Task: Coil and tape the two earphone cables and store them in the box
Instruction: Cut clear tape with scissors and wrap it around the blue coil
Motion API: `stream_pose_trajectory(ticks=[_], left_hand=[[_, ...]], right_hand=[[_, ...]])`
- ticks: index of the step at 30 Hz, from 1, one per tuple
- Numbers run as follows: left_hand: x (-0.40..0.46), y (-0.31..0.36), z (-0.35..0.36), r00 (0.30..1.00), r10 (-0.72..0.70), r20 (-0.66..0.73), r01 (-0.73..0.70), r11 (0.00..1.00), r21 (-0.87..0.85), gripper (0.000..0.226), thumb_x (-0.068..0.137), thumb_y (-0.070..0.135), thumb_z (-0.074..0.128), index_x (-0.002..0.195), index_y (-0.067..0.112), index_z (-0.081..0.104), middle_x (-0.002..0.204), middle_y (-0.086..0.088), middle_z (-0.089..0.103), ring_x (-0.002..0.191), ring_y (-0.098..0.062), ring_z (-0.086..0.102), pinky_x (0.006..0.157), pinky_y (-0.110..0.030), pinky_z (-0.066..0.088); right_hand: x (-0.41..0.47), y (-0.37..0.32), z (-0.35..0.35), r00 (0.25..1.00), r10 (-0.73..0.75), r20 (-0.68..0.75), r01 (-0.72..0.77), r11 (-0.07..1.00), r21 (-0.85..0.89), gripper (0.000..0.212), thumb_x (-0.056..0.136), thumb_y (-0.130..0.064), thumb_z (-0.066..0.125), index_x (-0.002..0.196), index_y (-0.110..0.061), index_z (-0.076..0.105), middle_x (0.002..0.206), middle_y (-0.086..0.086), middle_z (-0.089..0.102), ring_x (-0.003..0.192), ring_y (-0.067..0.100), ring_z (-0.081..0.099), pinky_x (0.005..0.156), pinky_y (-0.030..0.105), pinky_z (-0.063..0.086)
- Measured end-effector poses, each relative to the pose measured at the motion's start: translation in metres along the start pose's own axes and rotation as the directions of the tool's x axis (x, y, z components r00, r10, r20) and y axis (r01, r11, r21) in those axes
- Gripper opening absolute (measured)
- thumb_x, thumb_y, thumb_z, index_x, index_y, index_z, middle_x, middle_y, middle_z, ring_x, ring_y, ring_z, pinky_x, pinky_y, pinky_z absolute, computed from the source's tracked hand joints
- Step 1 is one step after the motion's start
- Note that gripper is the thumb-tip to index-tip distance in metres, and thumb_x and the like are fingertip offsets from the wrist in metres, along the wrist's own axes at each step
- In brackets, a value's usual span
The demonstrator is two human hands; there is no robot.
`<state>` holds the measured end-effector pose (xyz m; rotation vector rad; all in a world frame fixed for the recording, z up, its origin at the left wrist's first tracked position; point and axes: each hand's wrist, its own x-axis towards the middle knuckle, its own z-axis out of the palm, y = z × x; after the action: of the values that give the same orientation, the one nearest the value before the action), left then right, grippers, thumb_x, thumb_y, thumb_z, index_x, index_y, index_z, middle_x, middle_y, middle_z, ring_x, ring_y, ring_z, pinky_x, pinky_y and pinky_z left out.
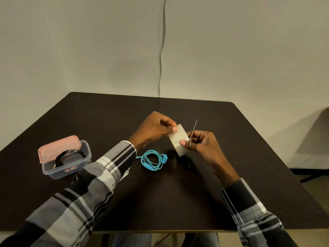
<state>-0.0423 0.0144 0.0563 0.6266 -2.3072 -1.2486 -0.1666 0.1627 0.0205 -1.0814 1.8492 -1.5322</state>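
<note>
A blue earphone cable (pixel 152 160) lies coiled on the dark table (pixel 178 196), just below my hands. A black coiled earphone cable (pixel 68 155) sits inside the clear plastic box (pixel 71 169) at the left. Above the blue coil, my left hand (pixel 154 129) pinches the upper end of a wide piece of white tape (pixel 178 139). My right hand (pixel 201 145) presses its thumb on the tape's lower part and also holds small scissors (pixel 193 130), blades pointing up beside the tape's right edge. I cannot tell whether a roll hangs behind the tape.
The box's pink lid (pixel 58 147) leans on the box's back rim. A grey cable (pixel 161 50) runs down the wall behind the table. The table's near edge (pixel 160 230) lies close to my lap, and floor shows at the right.
</note>
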Motion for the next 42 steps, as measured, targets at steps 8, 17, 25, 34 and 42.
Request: stream_pose_trajectory(ticks=[8, 17, 25, 34, 42], left_hand=[[0.005, 0.001, 0.003, 0.999, 0.02, -0.027, -0.014, 0.976, 0.218, 0.012, 0.089, 0.018, 0.069, 0.098, 0.013, 0.074, 0.089, 0.004, 0.069, 0.071, -0.003, 0.06, 0.062, -0.016, 0.043], [0.007, 0.004, 0.007, 0.997, -0.053, 0.057, 0.027, 0.924, 0.382, 0.008, 0.094, 0.016, 0.06, 0.097, 0.014, 0.067, 0.09, 0.004, 0.062, 0.068, -0.005, 0.053, 0.057, -0.017, 0.036], [0.011, 0.021, 0.003, 0.998, -0.014, 0.061, -0.013, 0.907, 0.421, 0.008, 0.09, 0.01, 0.062, 0.094, 0.011, 0.069, 0.075, 0.013, 0.056, 0.065, -0.004, 0.055, 0.056, -0.014, 0.038], [0.017, 0.043, -0.001, 0.995, 0.081, 0.063, -0.102, 0.847, 0.523, 0.01, 0.084, 0.007, 0.061, 0.089, 0.015, 0.059, 0.094, -0.003, 0.066, 0.081, -0.017, 0.061, 0.064, -0.022, 0.042], [0.033, 0.042, -0.013, 0.99, 0.119, 0.08, -0.144, 0.824, 0.548, 0.013, 0.089, 0.012, 0.06, 0.1, 0.015, 0.055, 0.097, -0.005, 0.063, 0.086, -0.02, 0.06, 0.071, -0.027, 0.045]], right_hand=[[-0.001, -0.001, 0.001, 0.999, -0.032, -0.006, 0.032, 0.998, -0.052, 0.015, 0.085, -0.009, 0.075, 0.099, -0.005, 0.072, 0.084, 0.0, 0.074, 0.074, 0.001, 0.069, 0.063, 0.013, 0.052], [0.006, 0.001, 0.0, 0.999, -0.016, -0.041, 0.01, 0.99, -0.144, 0.011, 0.083, -0.01, 0.077, 0.091, -0.003, 0.073, 0.062, -0.003, 0.063, 0.059, 0.0, 0.058, 0.058, 0.013, 0.047], [0.011, -0.004, -0.001, 0.992, 0.03, -0.119, -0.044, 0.991, -0.122, 0.011, 0.081, -0.014, 0.078, 0.086, -0.005, 0.074, 0.073, 0.004, 0.072, 0.07, 0.01, 0.064, 0.063, 0.022, 0.049], [0.017, -0.018, 0.002, 0.965, 0.151, -0.214, -0.141, 0.988, 0.062, 0.02, 0.075, -0.015, 0.083, 0.069, 0.0, 0.071, 0.072, 0.014, 0.073, 0.068, 0.021, 0.064, 0.063, 0.035, 0.05], [0.004, -0.008, -0.007, 0.979, 0.192, -0.068, -0.178, 0.969, 0.173, 0.031, 0.076, -0.012, 0.083, 0.105, -0.006, 0.073, 0.096, 0.018, 0.076, 0.087, 0.023, 0.074, 0.078, 0.032, 0.059]])
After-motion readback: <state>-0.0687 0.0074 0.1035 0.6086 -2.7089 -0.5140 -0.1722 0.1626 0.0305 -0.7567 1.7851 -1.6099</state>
